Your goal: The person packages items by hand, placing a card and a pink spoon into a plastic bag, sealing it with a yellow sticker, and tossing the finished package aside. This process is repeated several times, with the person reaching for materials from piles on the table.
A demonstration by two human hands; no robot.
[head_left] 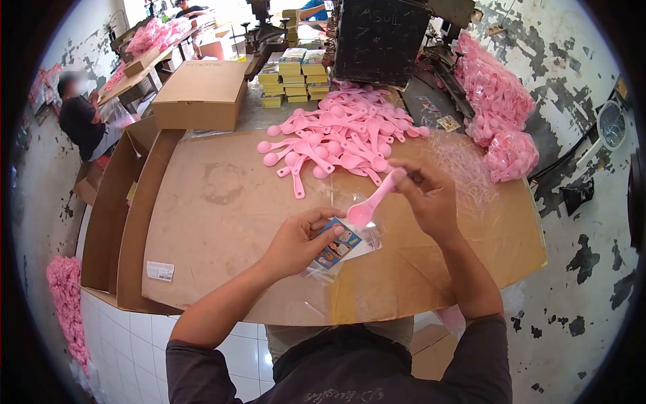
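Observation:
My left hand (299, 244) pinches a small blue picture card (338, 245) with its thumb on top, low over the cardboard-covered table. Clear plastic, which looks like a small bag (371, 243), shows around the card. My right hand (428, 200) grips a pink measuring spoon (379, 200) by the end of its handle. The bowl of that spoon points down and left, right at the upper edge of the card and plastic. Just beyond both hands spreads a large heap of pink spoons (340, 128).
Stacks of cards (294, 71) stand at the back beside a black metal box (380, 44). Clear plastic bags (464, 165) lie on the right, below bagged pink spoons (494, 87). A closed carton (200, 91) and long open box (108, 222) line the left. A person (84, 121) sits far left.

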